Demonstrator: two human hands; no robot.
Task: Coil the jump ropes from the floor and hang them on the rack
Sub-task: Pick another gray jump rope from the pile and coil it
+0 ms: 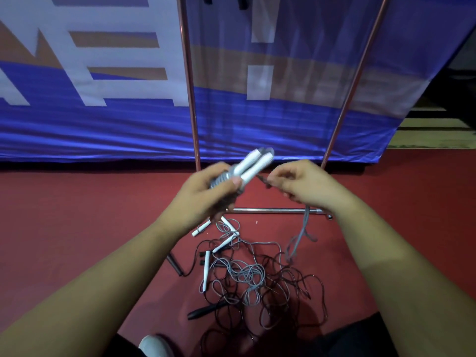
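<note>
jump rope handles (253, 166) slant up-right, left hand (206, 193) gripping them, right hand (304, 184) pinching cord (306, 217).

Dim, bluish light; motion-blurred hands (257, 186); wide-angle distortion.

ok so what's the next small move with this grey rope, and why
Probably bring the right hand over and lay another wrap round the white handles the left hand grips: the grey cord it pinches hangs slack toward the floor, uncoiled.

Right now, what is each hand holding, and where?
The left hand grips the white handles near their lower ends; right hand pinches the grey cord beside them.
</note>
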